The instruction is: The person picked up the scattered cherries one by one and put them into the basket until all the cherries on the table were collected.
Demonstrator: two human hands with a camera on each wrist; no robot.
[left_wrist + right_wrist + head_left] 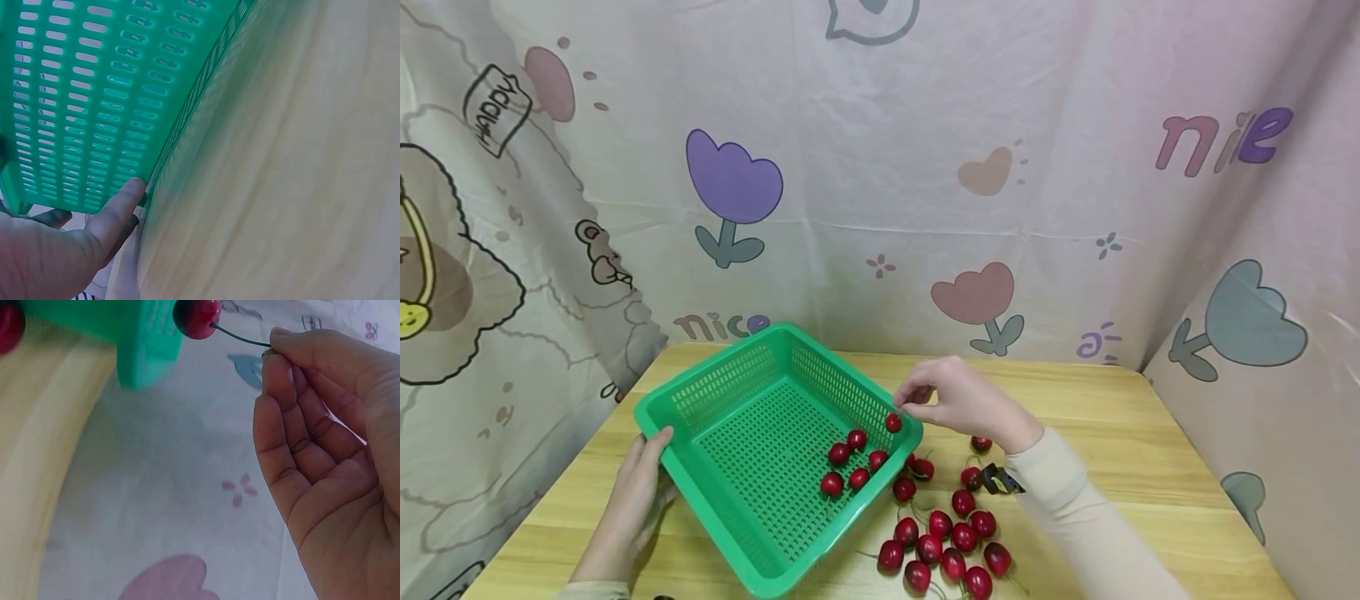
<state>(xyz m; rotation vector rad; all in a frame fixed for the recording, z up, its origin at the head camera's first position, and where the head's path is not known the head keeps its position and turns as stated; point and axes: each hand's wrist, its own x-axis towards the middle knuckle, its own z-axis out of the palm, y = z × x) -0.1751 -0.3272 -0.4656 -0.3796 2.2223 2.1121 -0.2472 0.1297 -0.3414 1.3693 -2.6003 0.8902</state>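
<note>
A green plastic basket [700,508] with slotted walls stands at the left of the table. My left hand [638,492] grips its left rim, the thumb over the edge; in the left wrist view that hand [69,250] lies against the slotted side. Over the basket's right corner, my right hand [966,400] pinches a red cherry [893,422] by its stem. In the right wrist view the cherry [199,317] hangs from its thin green stem between thumb and index finger. Several cherries [838,453] lie inside the basket towards its right side.
Several loose cherries [929,549] with stems lie on the wooden table [1150,483] right of the basket, some under the right forearm. A dark band-like item [1000,479] is at the right wrist. A printed cloth [865,183] hangs behind the table and along its sides.
</note>
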